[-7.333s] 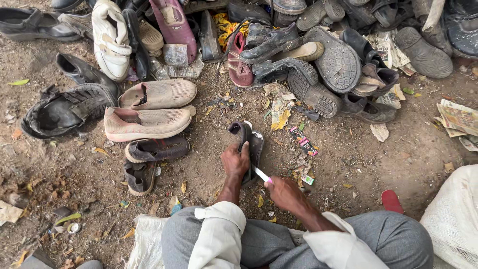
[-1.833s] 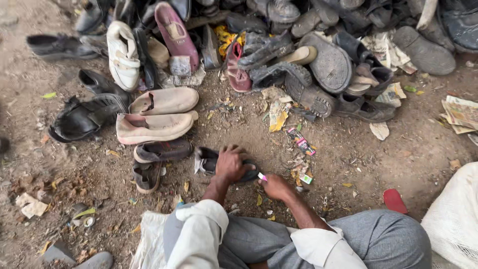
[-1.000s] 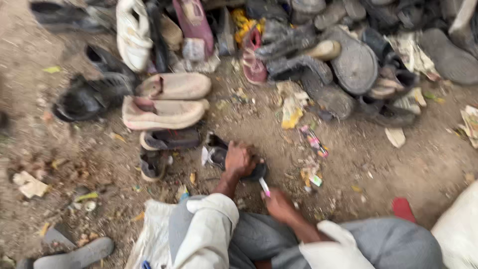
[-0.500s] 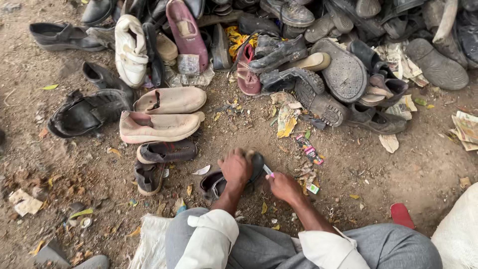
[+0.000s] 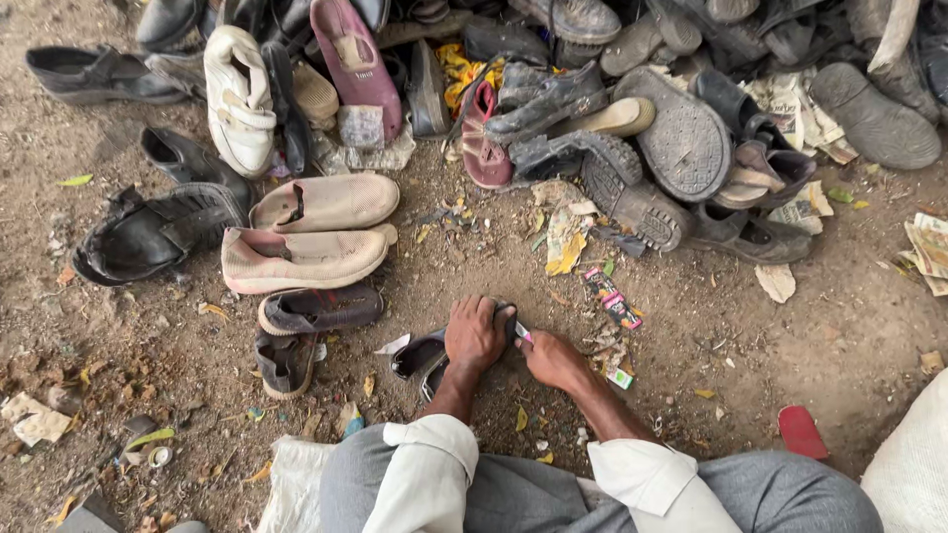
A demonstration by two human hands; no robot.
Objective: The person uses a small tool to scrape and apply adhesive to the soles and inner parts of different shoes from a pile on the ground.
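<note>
Two beige slip-ons [image 5: 306, 237] sit left of centre on the dirt ground [image 5: 790, 355], with a dark sandal [image 5: 318, 309] just below them. Bottom centre, the left hand [image 5: 474, 334] presses down on a dark shoe [image 5: 423, 355] lying on the dirt, fingers curled over it. Right beside it, the right hand [image 5: 553, 360] has its fingers pinched on a small white tool [image 5: 520, 332] touching the shoe. Big shoe pile [image 5: 632, 109] across the top.
</note>
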